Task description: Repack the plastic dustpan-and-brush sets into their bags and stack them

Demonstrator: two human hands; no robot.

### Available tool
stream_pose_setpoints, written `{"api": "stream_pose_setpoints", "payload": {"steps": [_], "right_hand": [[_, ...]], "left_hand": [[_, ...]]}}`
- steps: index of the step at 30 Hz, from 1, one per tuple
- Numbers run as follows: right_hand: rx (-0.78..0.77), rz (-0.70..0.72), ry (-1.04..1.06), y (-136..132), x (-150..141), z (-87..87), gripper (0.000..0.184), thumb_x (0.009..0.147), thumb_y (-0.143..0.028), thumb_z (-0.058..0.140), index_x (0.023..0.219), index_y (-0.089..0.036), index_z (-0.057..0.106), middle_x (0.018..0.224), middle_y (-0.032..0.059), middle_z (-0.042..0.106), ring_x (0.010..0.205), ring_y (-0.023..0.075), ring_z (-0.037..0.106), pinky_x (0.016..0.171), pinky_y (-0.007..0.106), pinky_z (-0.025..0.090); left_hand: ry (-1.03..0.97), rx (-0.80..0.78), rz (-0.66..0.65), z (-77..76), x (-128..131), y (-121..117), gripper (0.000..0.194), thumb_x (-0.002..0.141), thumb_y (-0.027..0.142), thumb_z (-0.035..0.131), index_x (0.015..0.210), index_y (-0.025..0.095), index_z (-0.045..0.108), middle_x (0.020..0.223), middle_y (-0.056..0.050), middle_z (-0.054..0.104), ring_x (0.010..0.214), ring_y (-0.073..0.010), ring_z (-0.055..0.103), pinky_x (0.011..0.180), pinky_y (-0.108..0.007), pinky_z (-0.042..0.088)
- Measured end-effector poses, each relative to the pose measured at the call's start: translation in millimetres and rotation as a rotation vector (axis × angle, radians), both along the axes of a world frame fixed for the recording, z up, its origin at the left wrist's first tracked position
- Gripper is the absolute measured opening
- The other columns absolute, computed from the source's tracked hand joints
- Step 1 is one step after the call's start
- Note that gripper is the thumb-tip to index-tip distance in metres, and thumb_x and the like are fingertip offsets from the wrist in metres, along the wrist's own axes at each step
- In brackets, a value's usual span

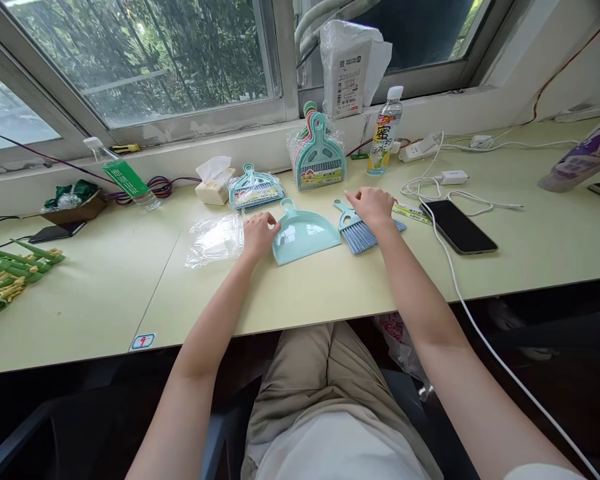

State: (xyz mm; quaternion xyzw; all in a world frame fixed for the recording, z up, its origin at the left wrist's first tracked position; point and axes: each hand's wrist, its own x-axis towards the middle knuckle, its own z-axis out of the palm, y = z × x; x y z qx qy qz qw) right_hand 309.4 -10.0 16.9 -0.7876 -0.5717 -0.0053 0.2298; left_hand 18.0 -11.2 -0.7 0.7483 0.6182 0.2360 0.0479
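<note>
My left hand (260, 235) rests on the table between a crinkled clear plastic bag (215, 240) and a light-blue dustpan (307, 235). Its fingers are loosely bent, apart from one another, with the tips close to the dustpan's left edge. Over a small hand brush (359, 235) with blue-grey bristles is my right hand (373, 205), its fingers curled in. The wrist covers part of the bristles, and whatever the fingers hold is hidden. Just right of that hand lies a yellow-green printed card (411, 212).
Wrapped dustpan sets (321, 157) stand by the wall, with another packed set (255, 188) to their left. A tissue pack (214, 183), a drink bottle (384, 133) and a green-labelled bottle (125, 177) line the back. A phone (460, 227) and white cable (453, 267) lie at right.
</note>
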Motion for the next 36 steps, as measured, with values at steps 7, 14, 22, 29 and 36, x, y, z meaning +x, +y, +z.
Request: {"api": "stream_pose_setpoints", "payload": {"steps": [7,14,22,29,36], "right_hand": [[-0.290,0.070,-0.140,3.7,4.4,-9.4,0.040,0.081,-0.049,0.069,0.101,-0.015,0.076,0.109,0.0188,0.070,0.111,0.0347,0.059,0.091,0.045,0.041],[-0.264,0.070,-0.125,6.3,-1.5,-10.6,0.031,0.074,-0.038,0.073,0.096,-0.017,0.076,0.105,0.0156,0.071,0.106,0.0323,0.063,0.091,0.044,0.044],[-0.001,0.070,0.191,8.9,0.9,-9.4,0.024,0.071,-0.040,0.070,0.086,-0.023,0.073,0.095,0.0084,0.074,0.095,0.0297,0.067,0.082,0.039,0.049],[0.329,0.109,0.406,11.8,7.4,-0.6,0.019,0.079,-0.040,0.064,0.084,-0.021,0.063,0.094,0.0073,0.071,0.087,0.0245,0.064,0.079,0.038,0.049],[0.513,0.116,0.486,19.0,18.6,-3.8,0.027,0.079,-0.048,0.065,0.083,-0.023,0.057,0.087,0.0049,0.064,0.082,0.0217,0.059,0.080,0.040,0.050]], "left_hand": [[0.097,0.004,-0.025,2.4,-0.1,-0.3,0.026,0.088,0.034,0.054,0.067,0.020,0.060,0.090,-0.008,0.069,0.096,-0.0261,0.062,0.088,-0.039,0.039],[0.139,-0.010,-0.035,0.4,1.5,0.1,0.027,0.088,0.029,0.048,0.064,0.020,0.054,0.083,-0.009,0.069,0.090,-0.0248,0.061,0.080,-0.037,0.037],[0.142,-0.186,0.035,11.4,1.6,-6.3,0.038,0.089,0.029,0.043,0.053,0.020,0.036,0.058,-0.005,0.053,0.069,-0.0200,0.054,0.064,-0.033,0.027],[0.191,-0.174,-0.031,10.1,6.1,-10.5,0.038,0.090,0.026,0.042,0.052,0.020,0.035,0.059,-0.006,0.053,0.066,-0.0188,0.052,0.067,-0.033,0.027],[0.195,-0.163,-0.037,7.8,8.1,-9.7,0.034,0.091,0.031,0.042,0.059,0.020,0.045,0.071,-0.009,0.065,0.073,-0.0220,0.057,0.069,-0.034,0.030]]}}
